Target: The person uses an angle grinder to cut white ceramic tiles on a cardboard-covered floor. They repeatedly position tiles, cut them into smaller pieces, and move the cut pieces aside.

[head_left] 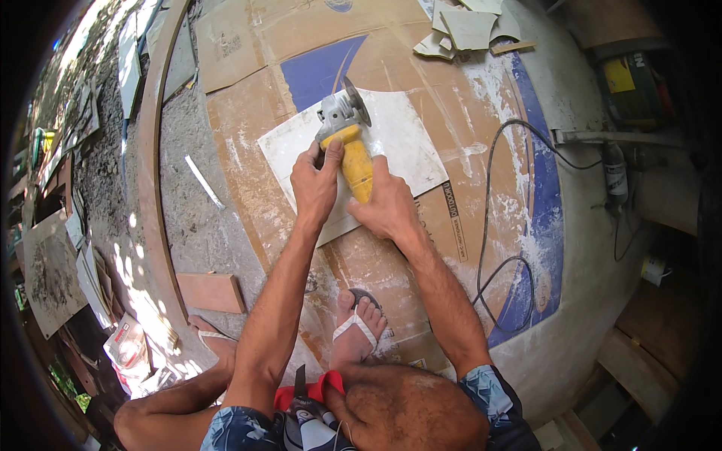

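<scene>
A yellow angle grinder (pixel 353 161) with a grey gear head and a disc (pixel 357 101) standing edge-on at its top end is held over a pale, cut tile (pixel 410 143), which lies on flattened cardboard (pixel 248 165). My left hand (pixel 316 180) is closed round the front of the yellow body, thumb on top. My right hand (pixel 383 207) grips the rear of the body from the right side; some of its fingers are hidden.
Broken tile pieces (pixel 466 30) and a wood strip (pixel 514 47) lie at the upper right. A black cord (pixel 490 173) loops at right. A long plank (pixel 156 165), short board (pixel 210 292) and scrap pile (pixel 56 270) are at left. My sandalled foot (pixel 353 342) is below the tile.
</scene>
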### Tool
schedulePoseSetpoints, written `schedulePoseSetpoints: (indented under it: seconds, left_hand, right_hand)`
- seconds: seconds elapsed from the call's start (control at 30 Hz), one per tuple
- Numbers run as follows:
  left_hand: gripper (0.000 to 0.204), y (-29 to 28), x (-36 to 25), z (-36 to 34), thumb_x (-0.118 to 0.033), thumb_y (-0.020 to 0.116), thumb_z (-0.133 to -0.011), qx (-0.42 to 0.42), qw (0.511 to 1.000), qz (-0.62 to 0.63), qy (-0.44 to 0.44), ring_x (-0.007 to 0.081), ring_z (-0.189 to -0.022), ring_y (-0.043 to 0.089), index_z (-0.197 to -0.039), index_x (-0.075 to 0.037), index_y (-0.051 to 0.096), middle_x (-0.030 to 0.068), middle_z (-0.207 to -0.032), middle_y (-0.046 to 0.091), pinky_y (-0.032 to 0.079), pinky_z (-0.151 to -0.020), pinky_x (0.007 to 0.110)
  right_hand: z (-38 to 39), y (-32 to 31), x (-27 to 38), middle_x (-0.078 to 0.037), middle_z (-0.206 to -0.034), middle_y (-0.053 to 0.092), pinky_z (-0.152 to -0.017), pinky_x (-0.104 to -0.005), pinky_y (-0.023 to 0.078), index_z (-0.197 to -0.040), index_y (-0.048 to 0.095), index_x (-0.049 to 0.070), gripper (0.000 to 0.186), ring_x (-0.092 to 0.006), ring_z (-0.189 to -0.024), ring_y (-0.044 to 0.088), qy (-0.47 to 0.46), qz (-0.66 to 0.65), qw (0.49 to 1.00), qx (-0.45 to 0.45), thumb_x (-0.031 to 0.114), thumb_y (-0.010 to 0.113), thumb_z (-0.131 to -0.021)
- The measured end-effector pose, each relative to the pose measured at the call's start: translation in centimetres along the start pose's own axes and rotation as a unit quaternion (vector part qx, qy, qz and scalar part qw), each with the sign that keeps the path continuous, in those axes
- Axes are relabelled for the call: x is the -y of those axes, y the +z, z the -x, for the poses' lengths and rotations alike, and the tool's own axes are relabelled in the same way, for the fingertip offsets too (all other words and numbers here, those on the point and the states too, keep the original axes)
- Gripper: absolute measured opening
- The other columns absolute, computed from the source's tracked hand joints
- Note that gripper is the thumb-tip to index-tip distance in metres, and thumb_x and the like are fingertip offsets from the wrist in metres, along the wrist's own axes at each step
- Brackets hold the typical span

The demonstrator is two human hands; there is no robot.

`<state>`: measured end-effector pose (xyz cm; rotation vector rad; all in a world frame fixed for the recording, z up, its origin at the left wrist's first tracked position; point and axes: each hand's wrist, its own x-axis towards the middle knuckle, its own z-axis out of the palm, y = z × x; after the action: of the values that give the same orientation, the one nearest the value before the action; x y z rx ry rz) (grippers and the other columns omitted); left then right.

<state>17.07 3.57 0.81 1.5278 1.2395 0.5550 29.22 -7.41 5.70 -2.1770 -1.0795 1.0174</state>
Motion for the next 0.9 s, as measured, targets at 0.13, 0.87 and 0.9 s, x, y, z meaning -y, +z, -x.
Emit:
schedulePoseSetpoints:
  seconds: [0.13, 0.87, 0.9]
  left_hand:
    - [0.062, 0.0, -0.1, 0.3, -0.054, 0.067, -0.11, 0.006, 1.0, -0.004, 0.002, 0.0101, -0.083, 0.054, -0.128, 0.005, 0.076, 0.003, -0.09, 0.071, 0.047, -0.074, 0.029]
    - [0.07, 0.5, 0.6, 2.0, -0.061, 0.066, -0.108, -0.007, 0.999, -0.032, 0.01, 0.0171, -0.085, 0.061, -0.118, 0.007, 0.075, 0.0115, -0.092, 0.072, 0.051, -0.078, 0.035]
    - [0.074, 0.7, 0.7, 2.1, -0.065, 0.066, -0.106, -0.012, 1.0, -0.022, 0.015, 0.0212, -0.084, 0.062, -0.111, 0.009, 0.073, 0.0145, -0.09, 0.069, 0.052, -0.078, 0.038]
  right_hand:
    - [0.4, 0.0, -0.2, -0.037, -0.097, 0.074, -0.086, -0.0581, 0.06, -0.122, 0.045, -0.006, 0.062, -0.0555, -0.094, 0.074, -0.001, 0.002, 1.0, -0.003, 0.021, 0.081, -0.081]
    - [1.9, -0.1, -1.2, -0.037, -0.098, 0.073, -0.086, -0.059, 0.059, -0.122, 0.045, -0.006, 0.062, -0.056, -0.094, 0.074, 0.007, -0.012, 1.0, 0.008, 0.021, 0.082, -0.081]
    - [2.0, 0.0, -1.3, -0.037, -0.098, 0.073, -0.086, -0.0591, 0.059, -0.122, 0.045, -0.006, 0.062, -0.0561, -0.094, 0.074, 0.006, -0.014, 1.0, 0.008, 0.021, 0.082, -0.081]
